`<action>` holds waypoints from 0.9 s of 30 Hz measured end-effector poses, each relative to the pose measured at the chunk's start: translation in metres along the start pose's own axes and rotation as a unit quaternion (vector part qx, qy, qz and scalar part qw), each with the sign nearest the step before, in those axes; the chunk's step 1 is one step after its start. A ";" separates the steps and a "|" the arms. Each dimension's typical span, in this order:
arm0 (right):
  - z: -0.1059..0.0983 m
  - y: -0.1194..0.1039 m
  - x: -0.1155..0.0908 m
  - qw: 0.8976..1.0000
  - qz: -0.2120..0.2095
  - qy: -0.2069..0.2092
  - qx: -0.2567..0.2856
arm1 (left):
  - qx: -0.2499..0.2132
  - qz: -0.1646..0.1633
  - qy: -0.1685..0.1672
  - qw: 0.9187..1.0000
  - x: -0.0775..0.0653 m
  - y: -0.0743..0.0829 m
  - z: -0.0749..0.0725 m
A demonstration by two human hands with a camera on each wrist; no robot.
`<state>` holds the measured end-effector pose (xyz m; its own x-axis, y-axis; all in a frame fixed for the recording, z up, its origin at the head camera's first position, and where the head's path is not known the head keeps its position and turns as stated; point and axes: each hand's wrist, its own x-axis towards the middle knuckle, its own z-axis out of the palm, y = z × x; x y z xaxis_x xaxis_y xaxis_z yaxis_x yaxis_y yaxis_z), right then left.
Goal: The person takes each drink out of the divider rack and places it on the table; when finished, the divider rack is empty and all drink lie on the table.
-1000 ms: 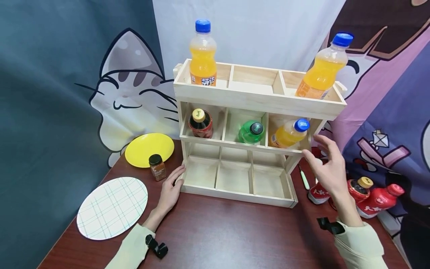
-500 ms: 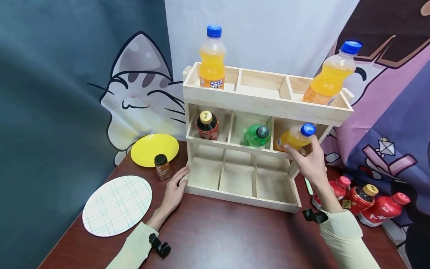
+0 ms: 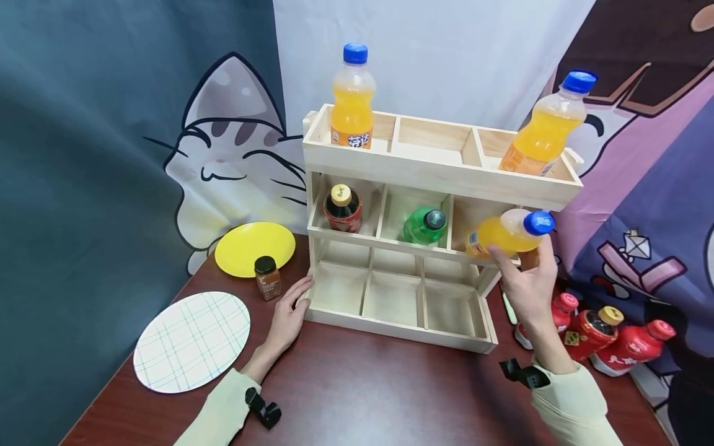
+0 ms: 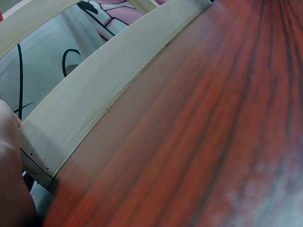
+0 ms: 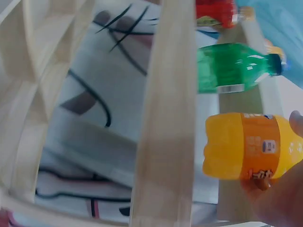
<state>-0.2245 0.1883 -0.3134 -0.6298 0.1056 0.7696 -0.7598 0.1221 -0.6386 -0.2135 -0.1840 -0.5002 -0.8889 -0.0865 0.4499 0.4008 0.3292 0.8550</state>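
Observation:
My right hand [image 3: 530, 285] grips an orange soda bottle [image 3: 504, 235] with a blue cap, tilted toward the right, at the right compartment of the middle tier. In the right wrist view the soda bottle [image 5: 244, 146] shows its whole base, clear of the wooden rail. My left hand [image 3: 287, 319] rests against the lower left corner of the wooden three-tier rack [image 3: 401, 331], fingers fairly straight. In the middle tier stand a green bottle [image 3: 425, 226] and a dark cola-coloured bottle [image 3: 343, 210] with a yellow cap. Two more orange sodas [image 3: 352, 111] [image 3: 543, 133] occupy the top tier's ends.
Left of the rack are a yellow plate [image 3: 237, 248], a small brown jar [image 3: 268, 282] with a black lid and a white checked oval plate [image 3: 192, 341]. Several red bottles [image 3: 633, 350] stand at the right, near a green-handled tool [image 3: 509, 308]. Patterned curtains hang behind.
My right hand has moved from beside the rack to the orange soda, gripped it, and drawn it up and to the right. The left hand has stayed at the rack's corner.

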 end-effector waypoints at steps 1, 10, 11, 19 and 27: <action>-0.001 0.000 -0.002 1.000 0.006 0.013 0.023 | 0.002 0.002 -0.001 1.000 0.000 -0.001 0.000; -0.027 0.017 -0.033 0.990 0.090 0.092 0.058 | 0.016 0.007 0.008 1.000 0.006 -0.033 0.003; -0.030 0.020 -0.038 0.989 0.098 0.096 0.057 | 0.016 0.006 0.009 1.000 0.006 -0.034 0.003; -0.066 0.042 -0.080 0.976 0.175 0.122 -0.035 | 0.007 0.014 0.007 1.000 0.006 -0.008 -0.001; -0.125 0.064 -0.135 0.956 0.207 0.197 -0.072 | 0.008 0.010 0.002 1.000 0.003 0.001 0.002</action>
<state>-0.1683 0.3049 -0.4587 -0.7409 0.5333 0.4081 -0.4109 0.1207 -0.9037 -0.2155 -0.1821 -0.4983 -0.8794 -0.0838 0.4687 0.4153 0.3466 0.8411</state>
